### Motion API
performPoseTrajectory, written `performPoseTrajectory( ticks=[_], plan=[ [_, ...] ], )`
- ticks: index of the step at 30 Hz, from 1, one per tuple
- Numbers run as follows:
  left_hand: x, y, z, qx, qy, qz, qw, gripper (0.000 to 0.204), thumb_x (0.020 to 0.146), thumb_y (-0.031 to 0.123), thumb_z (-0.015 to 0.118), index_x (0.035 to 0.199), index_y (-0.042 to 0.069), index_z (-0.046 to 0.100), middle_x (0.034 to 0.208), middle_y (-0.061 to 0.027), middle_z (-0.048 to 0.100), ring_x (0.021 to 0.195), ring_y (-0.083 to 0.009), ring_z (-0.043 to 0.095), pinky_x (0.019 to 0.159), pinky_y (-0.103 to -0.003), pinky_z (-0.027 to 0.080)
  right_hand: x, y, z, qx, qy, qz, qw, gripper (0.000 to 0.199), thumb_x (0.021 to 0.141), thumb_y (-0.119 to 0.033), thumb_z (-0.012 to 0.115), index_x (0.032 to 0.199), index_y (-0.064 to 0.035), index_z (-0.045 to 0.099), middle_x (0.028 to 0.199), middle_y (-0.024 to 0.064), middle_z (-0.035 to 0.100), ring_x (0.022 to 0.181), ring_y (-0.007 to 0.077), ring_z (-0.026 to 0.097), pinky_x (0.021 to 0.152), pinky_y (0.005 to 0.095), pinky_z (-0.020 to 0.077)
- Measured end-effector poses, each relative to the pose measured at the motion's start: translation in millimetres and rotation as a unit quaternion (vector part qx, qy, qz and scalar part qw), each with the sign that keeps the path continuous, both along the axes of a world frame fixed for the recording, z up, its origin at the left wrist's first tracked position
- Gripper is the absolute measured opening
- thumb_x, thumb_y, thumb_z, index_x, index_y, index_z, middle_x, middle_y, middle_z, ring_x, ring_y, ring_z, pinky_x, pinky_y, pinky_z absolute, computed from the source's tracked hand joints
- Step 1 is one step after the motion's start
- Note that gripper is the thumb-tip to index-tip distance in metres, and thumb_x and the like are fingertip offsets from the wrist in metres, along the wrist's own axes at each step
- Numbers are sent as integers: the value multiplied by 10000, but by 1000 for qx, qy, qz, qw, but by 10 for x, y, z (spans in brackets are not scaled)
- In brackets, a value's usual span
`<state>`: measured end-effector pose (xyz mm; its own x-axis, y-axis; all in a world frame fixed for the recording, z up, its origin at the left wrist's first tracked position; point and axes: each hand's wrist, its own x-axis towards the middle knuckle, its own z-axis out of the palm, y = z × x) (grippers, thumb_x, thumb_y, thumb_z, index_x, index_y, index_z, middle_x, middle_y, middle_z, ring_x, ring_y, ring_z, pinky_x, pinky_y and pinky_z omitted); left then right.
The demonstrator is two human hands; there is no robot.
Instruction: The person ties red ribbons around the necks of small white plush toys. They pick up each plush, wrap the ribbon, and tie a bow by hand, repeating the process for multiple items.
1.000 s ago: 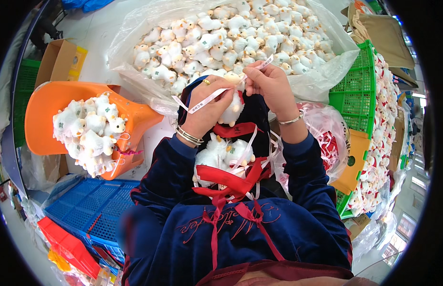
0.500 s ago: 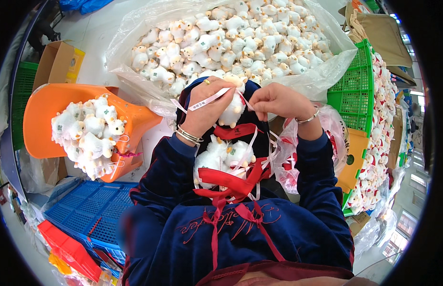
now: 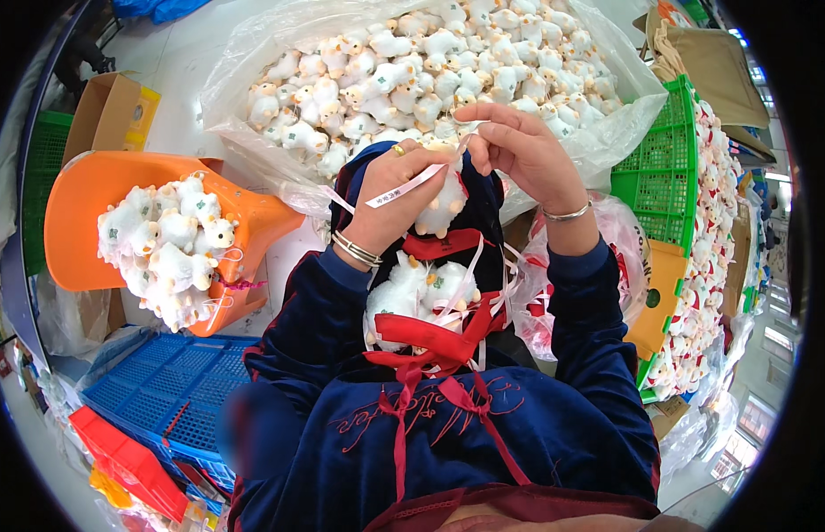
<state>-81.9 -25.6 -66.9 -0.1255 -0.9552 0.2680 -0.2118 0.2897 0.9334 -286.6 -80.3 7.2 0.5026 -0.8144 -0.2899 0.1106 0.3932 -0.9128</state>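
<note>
Right hand (image 3: 530, 155) raised since earlier frame, from beside plush toy (image 3: 443, 215) to near its head. Far left of grip: smooth orange plastic chair (image 3: 74, 226) with fuzzy white toys (image 3: 168, 248); below, blue lattice crate (image 3: 168, 377). Left hand (image 3: 390, 176) clamped on narrow, glossy pale ribbon (image 3: 405, 186); plush toy, rounded, just right of it. Beyond grip: crinkled clear sheet (image 3: 239, 84) under toy heap (image 3: 448, 75), on pale floor (image 3: 177, 66). Right fingertips (image 3: 479, 158) at pale strip; whether pinched, cannot tell. Far right: green mesh crate (image 3: 652, 182).
</note>
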Motion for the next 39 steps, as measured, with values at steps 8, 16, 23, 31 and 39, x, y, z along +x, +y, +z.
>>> performPoseTrajectory(
  ticks=[8, 16, 23, 31, 39],
  plan=[
    [-20, 18, 70, 68, 35, -4, 997, 148, 886, 97, 710, 1001, 9, 743, 827, -95, 655, 730, -203, 649, 674, -305, 500, -408, 38, 38, 44, 182, 232, 954, 221, 1046, -175, 561, 1067, 7, 684, 847, 47, 742, 708, 105, 702, 653, 226, 537],
    [-80, 38, 33, 29, 3, 53, 998, 111, 890, 96, 704, 943, 6, 742, 819, -109, 662, 726, -230, 655, 670, -314, 504, -133, 68, -179, -84, 144, 136, 977, 188, 974, -192, 715, 982, -8, 752, 806, -46, 668, 735, 26, 532, 646, 205, 419],
    [-92, 77, -25, -41, -6, 72, 997, 60, 913, 80, 706, 946, 31, 711, 797, -108, 626, 704, -258, 636, 629, -344, 483, 152, 161, -250, -203, 294, 59, 932, 197, 870, -169, 777, 897, -3, 674, 757, 55, 682, 695, 136, 626, 628, 290, 496],
    [-84, 110, -151, -134, -55, 59, 988, 149, 873, -12, 696, 1004, 56, 679, 831, -107, 596, 730, -301, 630, 634, -365, 505, 339, 298, -426, -461, 443, 25, 768, 113, 850, -108, 645, 937, -40, 623, 789, 189, 671, 756, 410, 663, 672, 489, 522],
    [-68, 144, -157, -110, -34, 62, 991, 205, 844, -40, 702, 1031, 43, 690, 879, -106, 643, 775, -281, 657, 677, -345, 525, 45, 30, -200, -192, 278, 195, 921, 130, 941, -130, 656, 969, -3, 655, 804, 64, 686, 682, 151, 649, 642, 284, 515]
  ],
)
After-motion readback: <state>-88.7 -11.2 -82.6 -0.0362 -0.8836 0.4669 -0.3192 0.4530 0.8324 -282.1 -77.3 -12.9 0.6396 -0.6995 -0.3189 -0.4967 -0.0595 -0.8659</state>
